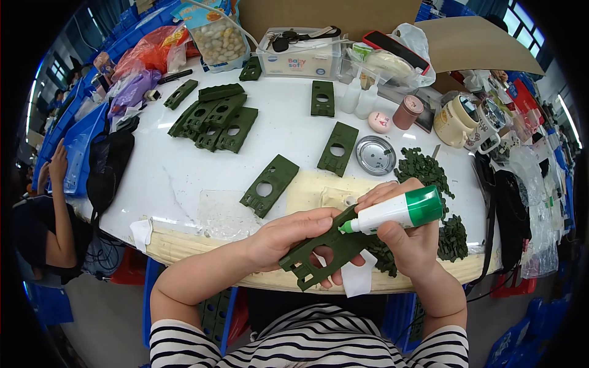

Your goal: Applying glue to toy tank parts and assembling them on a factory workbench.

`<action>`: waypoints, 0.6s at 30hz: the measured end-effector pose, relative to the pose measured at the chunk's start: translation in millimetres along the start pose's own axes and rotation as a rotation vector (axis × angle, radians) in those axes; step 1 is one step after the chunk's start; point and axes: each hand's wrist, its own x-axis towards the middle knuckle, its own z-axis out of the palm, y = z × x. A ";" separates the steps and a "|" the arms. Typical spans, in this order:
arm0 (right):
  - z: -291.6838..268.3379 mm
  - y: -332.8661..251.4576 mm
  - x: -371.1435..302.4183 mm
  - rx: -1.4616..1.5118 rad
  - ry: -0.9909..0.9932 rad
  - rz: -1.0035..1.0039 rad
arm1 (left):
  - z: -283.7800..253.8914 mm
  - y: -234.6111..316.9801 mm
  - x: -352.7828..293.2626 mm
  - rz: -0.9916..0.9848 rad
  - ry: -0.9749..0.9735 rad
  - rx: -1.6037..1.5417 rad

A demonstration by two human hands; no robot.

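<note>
Steadying green plate (345,248), left hand (283,237) clamped; right hand (408,242) gripping bottle (391,214), nozzle (348,227) at plate; gluing apparently underway, small green pieces (423,172) still loose.

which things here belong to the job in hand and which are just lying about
Seemingly for the job:
green panel, in left hand
white-and-green bottle, in right hand
loose green panels
small green pieces

Probably just lying about:
cream mug
red-edged phone
purple bag

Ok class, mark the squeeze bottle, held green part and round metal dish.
Squeeze bottle (391,213): head view, white body.
Held green part (345,248): head view, beside the hole.
Round metal dish (375,156): head view, middle.
</note>
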 end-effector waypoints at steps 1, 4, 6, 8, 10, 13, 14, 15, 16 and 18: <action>-0.1 -0.1 0.1 -0.003 -0.003 -0.001 | 0.3 0.2 0.0 -0.001 0.001 0.001; 1.8 0.5 0.7 0.027 0.014 -0.007 | 1.0 1.0 -0.4 -0.002 0.003 0.004; 2.8 -0.2 0.5 0.033 0.018 -0.007 | 0.8 0.7 -0.4 -0.003 0.002 0.007; 2.7 -0.7 1.1 0.032 0.016 -0.014 | 0.4 0.6 -0.1 0.000 0.001 0.007; 2.1 -0.8 1.2 0.025 0.008 -0.025 | 0.7 0.6 0.0 0.001 0.001 0.007; 3.0 -0.8 0.4 0.035 0.026 -0.002 | 1.1 0.7 -0.2 0.003 0.001 0.010; 2.8 -0.7 0.6 0.032 0.020 -0.005 | 1.4 1.1 -0.4 0.004 0.002 0.013; 2.5 -0.6 0.9 0.030 0.014 -0.008 | 1.6 1.3 -0.5 0.004 0.003 0.015; 2.2 -0.5 1.0 0.027 0.009 -0.011 | 1.7 1.4 -0.5 0.002 0.004 0.018; 1.7 0.1 -0.7 0.017 0.009 -0.019 | 1.7 1.4 -0.3 -0.002 0.005 0.024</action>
